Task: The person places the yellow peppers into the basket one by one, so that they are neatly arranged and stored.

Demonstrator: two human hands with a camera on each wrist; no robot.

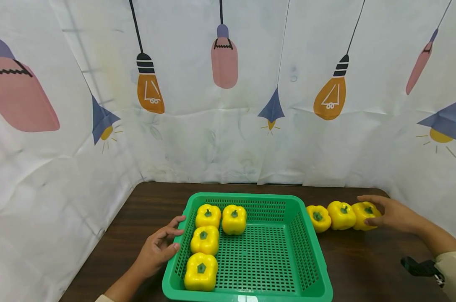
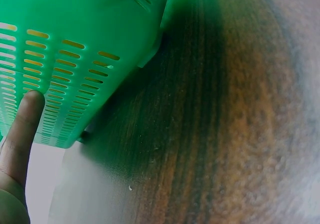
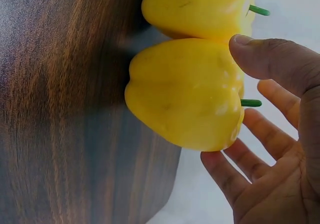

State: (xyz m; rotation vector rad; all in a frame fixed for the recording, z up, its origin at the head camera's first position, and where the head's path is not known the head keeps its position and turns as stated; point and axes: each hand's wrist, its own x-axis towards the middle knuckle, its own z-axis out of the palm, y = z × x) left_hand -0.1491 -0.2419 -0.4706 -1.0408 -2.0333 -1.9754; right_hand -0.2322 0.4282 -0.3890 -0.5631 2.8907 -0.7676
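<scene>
a yellow bell pepper (image 1: 359,216) stands upright on the dark wood bench (image 1: 363,256), between the thumb and fingers of the right grip (image 1: 395,216); its stem (image 3: 251,103) points up toward the palm, its long axis vertical. that grip is loosely spread, not closed round it; firm contact cannot be told. left of it, two more peppers (image 1: 341,216) continue the row. farther left, one green basket (image 1: 250,196) holds four peppers (image 1: 200,279), seven altogether. the left grip (image 1: 156,249), relaxed, rests at the basket's left side.
</scene>
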